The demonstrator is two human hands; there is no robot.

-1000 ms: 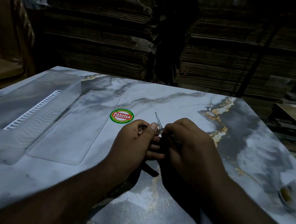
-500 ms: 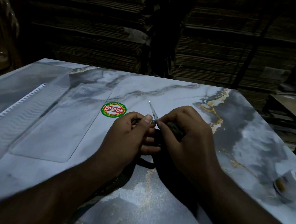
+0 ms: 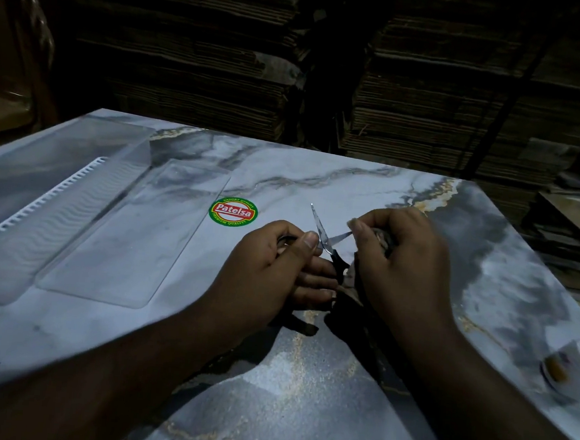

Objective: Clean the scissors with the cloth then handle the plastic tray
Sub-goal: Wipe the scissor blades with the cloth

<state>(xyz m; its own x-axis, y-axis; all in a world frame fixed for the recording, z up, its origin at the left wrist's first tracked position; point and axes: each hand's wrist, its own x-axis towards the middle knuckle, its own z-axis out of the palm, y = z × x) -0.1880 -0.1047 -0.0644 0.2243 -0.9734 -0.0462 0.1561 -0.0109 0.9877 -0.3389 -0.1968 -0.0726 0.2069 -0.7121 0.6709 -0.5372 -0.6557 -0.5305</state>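
A small pair of scissors (image 3: pixel 328 241) is held above the marbled surface (image 3: pixel 305 375) with its blades spread apart. The left hand (image 3: pixel 271 273) is closed around the scissors at the handle end, the thumb pressed just beside the pivot. One blade is pointed up and away from that grip; the other is angled toward the right hand (image 3: pixel 402 262). That blade's tip is pinched by the right hand's thumb and forefinger, and a crumpled cloth (image 3: pixel 381 241) is bunched inside the same closed grip. A clear plastic tray (image 3: pixel 75 225) is laid flat on the surface, well to the left of the left grip, untouched. A round sticker (image 3: pixel 233 211) is seen just beyond the left hand.
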